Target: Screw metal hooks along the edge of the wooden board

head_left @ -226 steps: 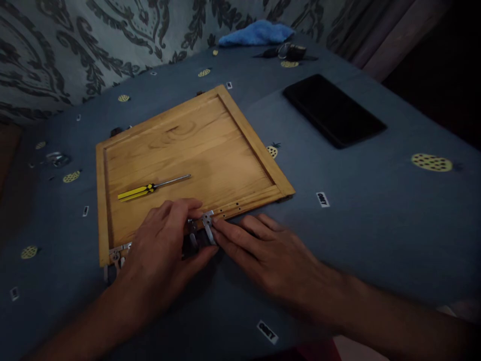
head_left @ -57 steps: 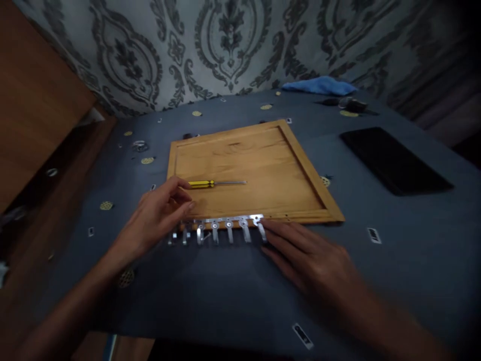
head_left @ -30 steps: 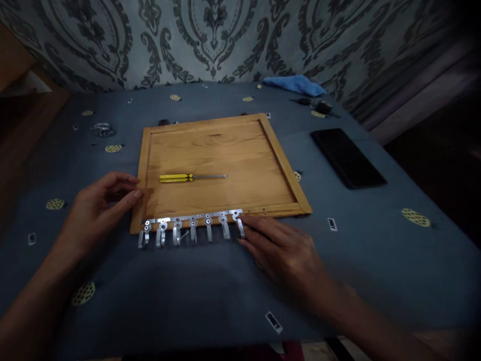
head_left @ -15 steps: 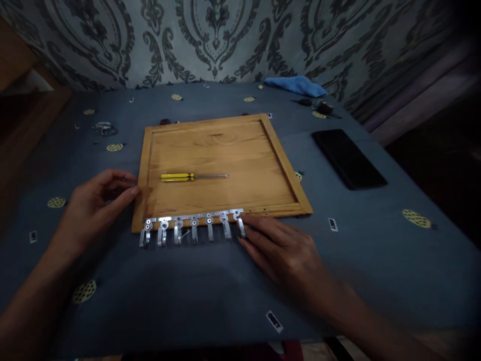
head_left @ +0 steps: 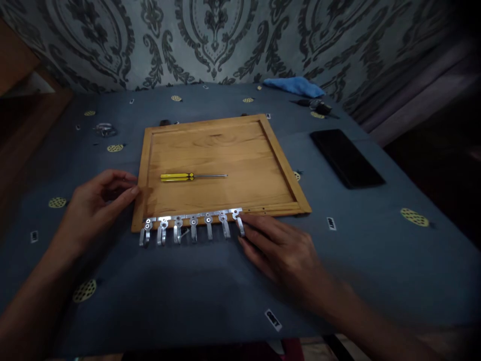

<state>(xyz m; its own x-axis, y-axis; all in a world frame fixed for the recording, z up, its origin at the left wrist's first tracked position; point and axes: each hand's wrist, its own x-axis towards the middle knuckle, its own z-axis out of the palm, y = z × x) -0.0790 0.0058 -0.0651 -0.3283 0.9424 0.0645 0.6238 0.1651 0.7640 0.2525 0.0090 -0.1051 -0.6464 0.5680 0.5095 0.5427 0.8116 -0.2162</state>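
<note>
A framed wooden board (head_left: pixel 218 155) lies flat on the cloth. A metal strip with several hooks (head_left: pixel 193 225) runs along its near edge, from the left corner to past the middle. On the board rests a yellow-handled screwdriver (head_left: pixel 178 177), tip to the right. My left hand (head_left: pixel 97 205) touches the board's left edge with its thumb, fingers curved and apart from the thumb. With its fingertips, my right hand (head_left: pixel 281 245) grips the rightmost hook at the strip's end; the thumb is below it.
A black phone (head_left: pixel 346 158) lies right of the board. Behind it are a dark tool (head_left: pixel 317 106) and a blue cloth (head_left: pixel 295 86). Small metal pieces (head_left: pixel 105 130) sit at the back left. A wooden piece of furniture (head_left: pixel 22 110) stands at the far left.
</note>
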